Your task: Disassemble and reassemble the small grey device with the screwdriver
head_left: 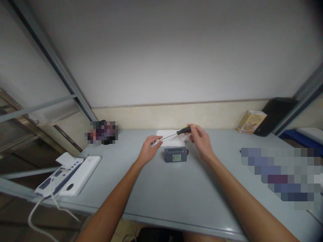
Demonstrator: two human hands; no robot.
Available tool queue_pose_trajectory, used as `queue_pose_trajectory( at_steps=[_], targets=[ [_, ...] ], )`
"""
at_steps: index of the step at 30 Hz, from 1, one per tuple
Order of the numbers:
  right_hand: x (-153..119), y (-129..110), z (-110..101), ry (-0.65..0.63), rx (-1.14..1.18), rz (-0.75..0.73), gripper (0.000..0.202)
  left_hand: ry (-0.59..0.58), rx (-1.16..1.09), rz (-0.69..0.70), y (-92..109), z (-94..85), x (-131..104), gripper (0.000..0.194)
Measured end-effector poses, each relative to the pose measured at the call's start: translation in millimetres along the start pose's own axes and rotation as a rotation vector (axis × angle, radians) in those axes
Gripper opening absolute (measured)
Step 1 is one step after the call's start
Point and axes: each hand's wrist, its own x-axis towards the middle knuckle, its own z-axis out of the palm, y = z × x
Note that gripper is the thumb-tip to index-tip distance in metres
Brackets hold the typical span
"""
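Note:
My right hand point(200, 138) grips the dark handle of a screwdriver point(184, 130), whose thin shaft points left. The shaft's tip lies at the fingertips of my left hand point(149, 148). My left thumb and fingers are bent around the tip; anything small between them is too tiny to make out. Under the shaft is a white sheet point(168, 142) on the table. Just in front of the sheet a small grey metal box point(176, 155) with slots and a green-and-white label stands between my hands, touched by neither.
At the left edge of the table point(151, 195) lie a white power strip point(59, 176) with cables and a white flat device point(84, 174). A yellow box point(252, 121) and a black panel point(276, 116) stand at the back right. Blurred items sit back left and right.

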Motion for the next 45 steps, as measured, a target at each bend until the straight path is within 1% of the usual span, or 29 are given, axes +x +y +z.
queue_pose_trajectory(
  at_steps=[3,6,9,11,13,17,22,25,27,30,32,34,37,39,40,41,42,43,45],
  targets=[
    [-2,-13,-2,0.039,-0.056,-0.129,0.045,-0.038,-0.072,-0.067,11,-3.6,-1,0.033],
    [-5,-26,-3,0.039,-0.085,-0.205,0.040,-0.194,-0.221,-0.149,20,-8.4,-2,0.034],
    [-9,-34,-2,0.021,-0.100,-0.221,0.039,-0.348,-0.360,-0.195,26,-11.3,-3,0.032],
    [-10,-35,0,0.014,-0.113,-0.216,0.040,-0.404,-0.406,-0.200,27,-11.5,-4,0.031],
    [-11,-35,1,0.010,-0.116,-0.209,0.040,-0.428,-0.429,-0.202,27,-11.1,-4,0.031],
    [-11,-34,2,-0.009,-0.100,-0.200,0.040,-0.447,-0.455,-0.213,28,-10.7,-5,0.032],
    [-12,-34,2,-0.029,-0.127,-0.217,0.038,-0.445,-0.522,-0.246,30,-10.7,-5,0.033],
    [-17,-38,2,-0.050,-0.184,-0.263,0.033,-0.450,-0.554,-0.276,32,-10.1,-5,0.035],
    [-21,-44,3,-0.075,-0.246,-0.332,0.032,-0.455,-0.569,-0.285,32,-9.5,-5,0.036],
    [-26,-57,8,-0.162,-0.284,-0.447,0.032,-0.458,-0.603,-0.289,30,-8.2,-5,0.037],
    [-27,-66,13,-0.239,-0.273,-0.485,0.035,-0.457,-0.634,-0.299,29,-7.3,-5,0.038],
    [-27,-74,17,-0.314,-0.275,-0.509,0.035,-0.448,-0.660,-0.317,28,-6.6,-6,0.040],
    [-24,-86,23,-0.417,-0.289,-0.538,0.029,-0.446,-0.678,-0.337,29,-6.2,-6,0.042],
    [-22,-90,25,-0.484,-0.300,-0.537,0.027,-0.454,-0.678,-0.333,29,-6.2,-5,0.042],
    [-21,-90,25,-0.495,-0.308,-0.533,0.026,-0.461,-0.669,-0.327,29,-6.2,-5,0.041],
    [-19,-87,25,-0.483,-0.315,-0.524,0.025,-0.462,-0.653,-0.318,29,-6.1,-5,0.040],
    [-17,-82,25,-0.442,-0.317,-0.509,0.025,-0.460,-0.627,-0.306,29,-5.9,-5,0.038],
    [-15,-75,24,-0.365,-0.314,-0.489,0.025,-0.456,-0.593,-0.287,29,-5.5,-5,0.035],
    [-9,-55,19,-0.213,-0.258,-0.390,0.030,-0.448,-0.508,-0.242,31,-4.2,-5,0.030]
  ],
)
